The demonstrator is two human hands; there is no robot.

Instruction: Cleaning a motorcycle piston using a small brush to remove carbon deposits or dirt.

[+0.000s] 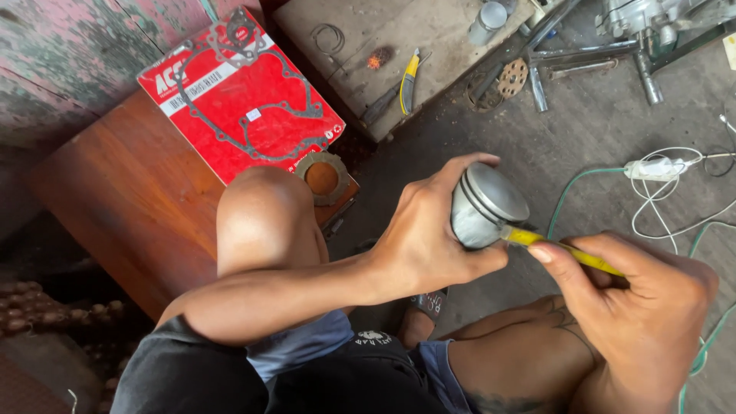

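Observation:
My left hand [429, 230] grips a silver metal piston [484, 203] from its left side, fingers curled over the top and thumb under it. My right hand [640, 307] holds a thin yellow-handled tool [567, 249] like a pen. The tool's tip touches the piston's side, just under the ring grooves. Both hands are raised above my knees, over the grey concrete floor.
A red gasket pack [241, 96] and a round clutch disc [322, 178] lie on a brown wooden bench [123, 199] at left. A yellow-handled tool [409, 80], metal parts [537, 69] and an engine [652, 19] sit beyond. White and green cables [667, 172] trail at right.

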